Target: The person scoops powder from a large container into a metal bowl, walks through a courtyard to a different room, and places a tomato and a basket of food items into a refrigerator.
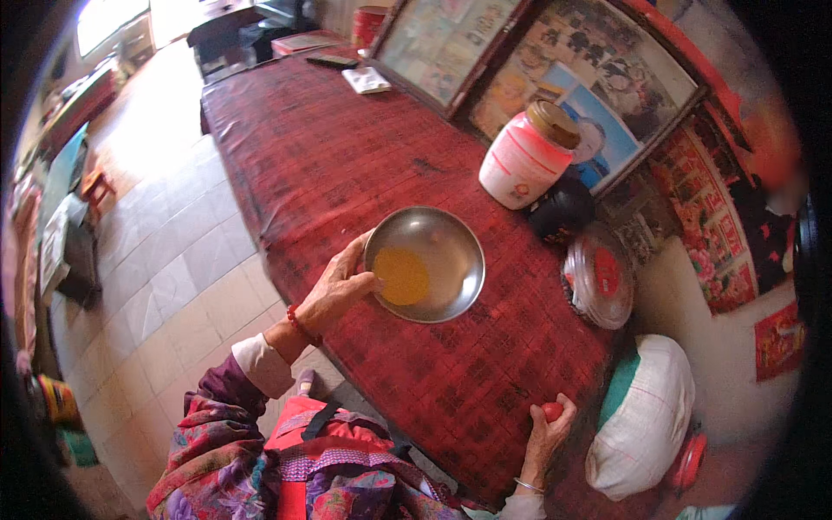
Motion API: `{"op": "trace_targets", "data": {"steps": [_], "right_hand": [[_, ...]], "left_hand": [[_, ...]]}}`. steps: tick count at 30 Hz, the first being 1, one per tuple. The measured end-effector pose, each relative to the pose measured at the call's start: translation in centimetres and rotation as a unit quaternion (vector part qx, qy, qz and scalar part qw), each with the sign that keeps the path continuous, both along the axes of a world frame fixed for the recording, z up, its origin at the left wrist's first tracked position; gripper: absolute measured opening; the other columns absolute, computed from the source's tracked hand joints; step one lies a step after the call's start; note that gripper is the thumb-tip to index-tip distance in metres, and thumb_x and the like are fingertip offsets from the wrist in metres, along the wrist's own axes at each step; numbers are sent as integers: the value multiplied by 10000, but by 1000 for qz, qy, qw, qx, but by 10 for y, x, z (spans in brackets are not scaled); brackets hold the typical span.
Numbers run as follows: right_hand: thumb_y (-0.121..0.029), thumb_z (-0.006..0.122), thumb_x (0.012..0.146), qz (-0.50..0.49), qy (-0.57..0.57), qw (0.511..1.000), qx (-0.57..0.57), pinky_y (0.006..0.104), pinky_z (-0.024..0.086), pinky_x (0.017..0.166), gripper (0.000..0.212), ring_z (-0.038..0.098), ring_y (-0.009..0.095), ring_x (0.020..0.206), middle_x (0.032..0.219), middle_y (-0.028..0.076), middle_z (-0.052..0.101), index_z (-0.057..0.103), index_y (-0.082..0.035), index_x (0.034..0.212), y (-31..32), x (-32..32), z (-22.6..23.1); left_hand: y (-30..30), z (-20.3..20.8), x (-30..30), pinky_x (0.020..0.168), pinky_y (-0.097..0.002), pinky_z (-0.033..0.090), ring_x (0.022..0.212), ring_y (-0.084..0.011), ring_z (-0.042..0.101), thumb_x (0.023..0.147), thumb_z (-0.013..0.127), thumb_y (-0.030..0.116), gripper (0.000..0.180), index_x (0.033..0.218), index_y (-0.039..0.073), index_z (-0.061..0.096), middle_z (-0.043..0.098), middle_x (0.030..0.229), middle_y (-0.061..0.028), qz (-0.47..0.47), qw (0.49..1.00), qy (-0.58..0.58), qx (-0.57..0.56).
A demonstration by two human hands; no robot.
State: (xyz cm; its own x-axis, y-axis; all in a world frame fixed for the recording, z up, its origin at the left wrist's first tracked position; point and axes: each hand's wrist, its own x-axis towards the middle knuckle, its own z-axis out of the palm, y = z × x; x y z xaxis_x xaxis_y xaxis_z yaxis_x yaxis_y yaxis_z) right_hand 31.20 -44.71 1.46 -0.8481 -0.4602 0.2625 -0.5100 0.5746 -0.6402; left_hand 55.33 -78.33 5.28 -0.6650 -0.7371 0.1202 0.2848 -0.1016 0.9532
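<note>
My left hand (345,286) grips the rim of a shiny metal bowl (455,260), thumb over the edge and fingers beneath. Inside the bowl, fine yellow grain (400,276) lies gathered at the side by my thumb. At the lower right, my right hand (552,426) is closed round a small red rounded object (552,411); its kind is not clear. That hand is over the near part of the table (347,165), which has a dark red patterned cover.
Along the wall side stand a pink-and-white jar (526,160) with a brown lid, a dark rounded object (563,211) and a clear-lidded container (601,277). A white sack (643,416) sits near my right hand. Framed pictures (589,82) lean behind. Tiled floor (173,234) lies left.
</note>
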Motion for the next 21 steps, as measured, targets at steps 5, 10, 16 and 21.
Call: {"op": "trace_targets", "data": {"steps": [5, 10, 16, 21], "right_hand": [[-291, 628, 794, -35, 87, 995, 36, 401, 384, 887, 442, 501, 320, 983, 1044, 170, 520, 492, 1, 1097, -9, 3, -6], [-133, 678, 751, -45, 127, 989, 59, 409, 399, 892, 382, 511, 341, 1003, 1066, 181, 533, 504, -6, 1067, -17, 5, -5], [-128, 681, 753, -73, 134, 983, 99, 411, 409, 893, 399, 510, 339, 1027, 1088, 180, 532, 494, -19, 1088, -23, 11, 1], [-142, 683, 756, -84, 125, 983, 104, 410, 409, 893, 403, 508, 339, 1029, 1100, 177, 525, 492, -29, 1092, -30, 8, -1]], "left_hand": [[-74, 1, -22, 969, -306, 384, 1142, -165, 473, 753, 528, 90, 616, 1342, 0, 372, 522, 1223, -84, -96, 993, -63, -35], [-126, -13, -50, 924, -298, 424, 1106, -154, 495, 783, 519, 84, 575, 1337, 2, 387, 528, 1210, -61, -199, 977, -64, -26], [-156, -24, -84, 518, -239, 458, 702, -115, 578, 932, 435, 385, 484, 1239, 16, 500, 604, 933, -48, -223, 968, -96, -58], [-172, -65, -109, 532, -288, 443, 616, -149, 561, 959, 380, 432, 520, 1197, -10, 515, 613, 832, -84, -71, 983, -53, -161]]}}
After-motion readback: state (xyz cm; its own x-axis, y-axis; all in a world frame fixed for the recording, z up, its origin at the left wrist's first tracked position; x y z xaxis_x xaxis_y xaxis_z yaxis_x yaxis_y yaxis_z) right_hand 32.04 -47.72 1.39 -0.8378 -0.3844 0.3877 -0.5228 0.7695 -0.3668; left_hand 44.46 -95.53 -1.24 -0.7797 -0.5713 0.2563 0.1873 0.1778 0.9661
